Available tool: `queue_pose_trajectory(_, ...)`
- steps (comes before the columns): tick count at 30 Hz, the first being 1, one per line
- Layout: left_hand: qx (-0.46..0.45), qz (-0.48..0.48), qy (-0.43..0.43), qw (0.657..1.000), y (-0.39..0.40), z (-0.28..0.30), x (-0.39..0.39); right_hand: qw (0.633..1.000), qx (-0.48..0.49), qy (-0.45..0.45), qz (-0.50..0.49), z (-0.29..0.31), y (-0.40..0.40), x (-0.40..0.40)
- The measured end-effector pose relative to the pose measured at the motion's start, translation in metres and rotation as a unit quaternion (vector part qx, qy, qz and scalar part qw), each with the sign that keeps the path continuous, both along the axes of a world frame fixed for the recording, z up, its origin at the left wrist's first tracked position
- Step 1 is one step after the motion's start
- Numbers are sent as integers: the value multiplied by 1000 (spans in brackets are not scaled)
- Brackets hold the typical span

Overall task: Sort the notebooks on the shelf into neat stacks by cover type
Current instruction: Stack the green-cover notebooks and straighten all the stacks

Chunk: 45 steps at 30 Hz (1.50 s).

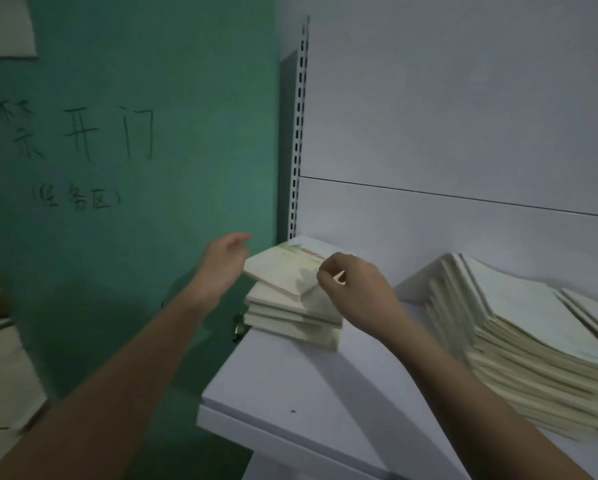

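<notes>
Two hands at a small stack of notebooks on the white shelf.

From the head camera: the top notebook (283, 268) sits skewed on the small stack (290, 313) at the shelf's (290, 386) left end, by the slotted upright (299, 133). The right hand (354, 289) pinches its near right corner with curled fingers. The left hand (223, 263) is at its left edge, fingers loosely curved; whether they grip it, I cannot tell. A taller, slumped pile (519, 341) lies well to the right. The green wall (128, 150) carries handwritten characters.
</notes>
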State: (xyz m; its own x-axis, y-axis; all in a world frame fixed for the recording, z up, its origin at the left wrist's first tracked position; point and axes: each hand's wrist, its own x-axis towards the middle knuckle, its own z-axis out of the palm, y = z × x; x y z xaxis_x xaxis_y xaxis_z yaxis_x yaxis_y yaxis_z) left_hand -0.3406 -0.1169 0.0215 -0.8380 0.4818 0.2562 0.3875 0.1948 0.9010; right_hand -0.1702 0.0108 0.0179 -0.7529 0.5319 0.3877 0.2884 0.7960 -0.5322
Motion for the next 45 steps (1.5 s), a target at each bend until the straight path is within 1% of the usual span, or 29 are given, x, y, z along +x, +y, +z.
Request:
queue_pose_trajectory(2,-9,-13,-50,999,-9,-16,-23,999,41,-26,-23,0,-15,-32)
queue_pose_trajectory(4,2,-46,-105,993,-13,-26,-39,992,90,-78,-46,0,-23,-62)
queue_pose_trajectory(6,32,-94,-175,979,-15,-28,-48,982,94,-150,-70,-1,-28,-86)
queue_pose_trajectory(7,41,-119,-196,972,-16,-29,-53,977,87,-180,-77,-3,-31,-93)
queue_pose_trajectory(9,39,-163,-194,967,-17,-31,-65,968,99,-215,-82,-10,-39,-95)
queue_pose_trajectory(10,33,-183,-186,965,-18,-31,-71,966,112,-218,-83,-12,-45,-91)
queue_pose_trajectory(12,20,-217,-180,959,-20,-33,-81,965,127,-216,-77,-12,-58,-77)
queue_pose_trajectory(15,8,-267,-198,943,-21,-36,-90,963,124,-225,-77,-9,-77,-61)
queue_pose_trajectory(18,7,-288,-208,935,-18,-32,-90,968,112,-213,-66,-5,-81,-56)
queue_pose_trajectory(19,16,-290,-219,932,-18,-29,-89,975,100,-190,-65,-2,-82,-56)
queue_pose_trajectory(21,40,-302,-253,918,-16,-21,-86,988,67,-104,-90,6,-82,-58)
queue_pose_trajectory(23,57,-324,-283,901,-15,-10,-82,988,94,-29,-119,10,-81,-63)
queue_pose_trajectory(24,68,-338,-297,891,-14,-4,-80,985,122,-18,-124,12,-81,-66)
queue_pose_trajectory(26,85,-367,-326,867,-14,8,-76,981,169,-30,-94,11,-85,-74)
queue_pose_trajectory(28,88,-369,-368,849,-17,16,-75,980,183,-58,-50,5,-86,-81)
queue_pose_trajectory(29,82,-363,-384,845,-20,18,-76,980,182,-68,-37,4,-86,-84)
queue_pose_trajectory(30,74,-359,-390,845,-24,18,-77,982,172,-73,-23,3,-85,-86)
queue_pose_trajectory(32,49,-355,-378,854,-33,14,-78,987,126,-95,10,3,-83,-87)
queue_pose_trajectory(34,34,-331,-345,878,-38,6,-76,986,90,-136,45,3,-83,-87)
queue_pose_trajectory(37,53,-295,-308,903,-44,2,-70,984,47,-161,61,3,-81,-79)
queue_pose_trajectory(39,64,-278,-291,913,-47,3,-71,988,14,-150,44,6,-74,-67)
queue_pose_trajectory(41,77,-252,-284,922,-53,3,-74,990,17,-140,5,5,-64,-53)
queue_pose_trajectory(45,142,-174,-305,926,-60,1,-79,975,67,-204,-54,-8,-62,-31)
